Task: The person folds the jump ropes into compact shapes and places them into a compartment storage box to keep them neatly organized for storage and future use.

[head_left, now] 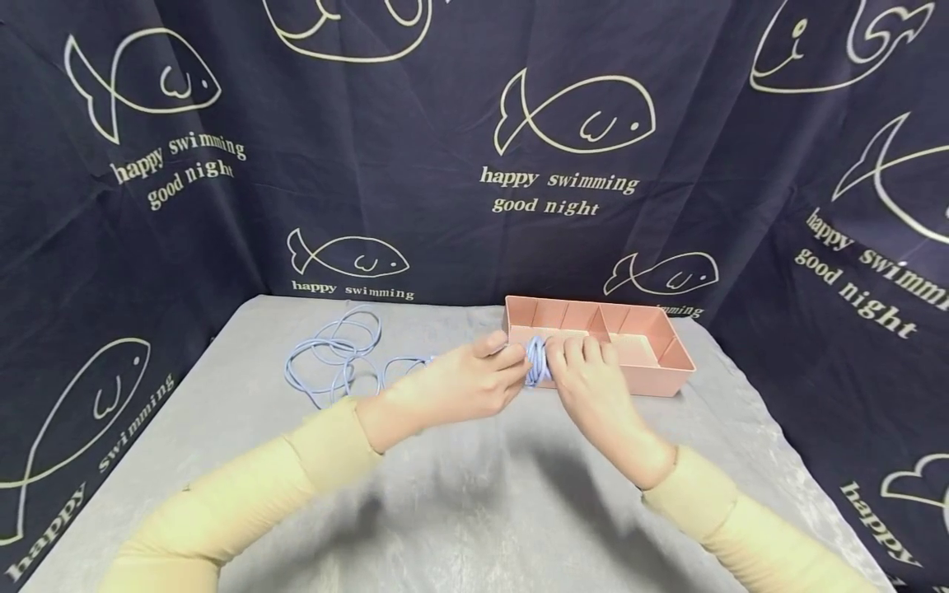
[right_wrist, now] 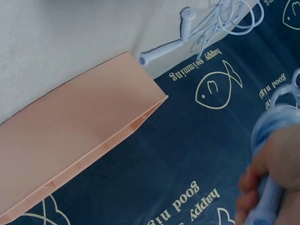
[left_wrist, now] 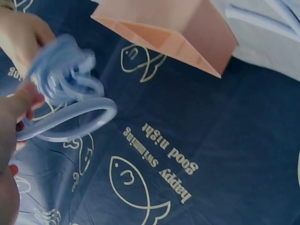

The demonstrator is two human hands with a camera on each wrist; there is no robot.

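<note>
A light-blue jump rope is held up between both hands, its cord wound in a tight bundle in front of the pink box. The right hand grips the rope's handle, which points out of the fist below the winding. From the other side the left hand pinches the cord, and a loop of it sticks out past the fingers. The winding is blurred in the left wrist view. A second light-blue jump rope lies loosely coiled on the table, its two handles near the box.
The pink divided box stands at the table's back right, just behind the hands. A grey cloth covers the table. Dark blue curtains with fish drawings and lettering hang around the back and sides.
</note>
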